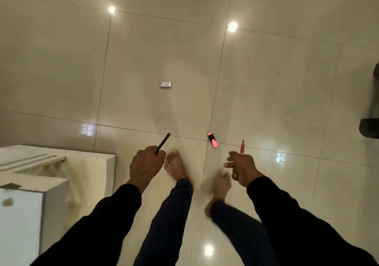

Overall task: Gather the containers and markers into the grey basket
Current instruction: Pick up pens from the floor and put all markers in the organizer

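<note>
My left hand (144, 166) grips a thin black marker (163, 142) that points up and to the right from the fist. My right hand (240, 168) holds a slim pink pen (242, 147) upright between curled fingers. On the glossy tile floor, between and just beyond both hands, lies a short pink highlighter with a black cap (212, 140). Farther out on the floor rests a small white box-like item (165, 84). No grey basket shows in this view.
My bare feet (177, 168) stand on the cream tiles below the hands. A white cabinet or box (41, 181) fills the lower left. A dark object (372, 120) pokes in at the right edge. Ceiling lights glare off the floor.
</note>
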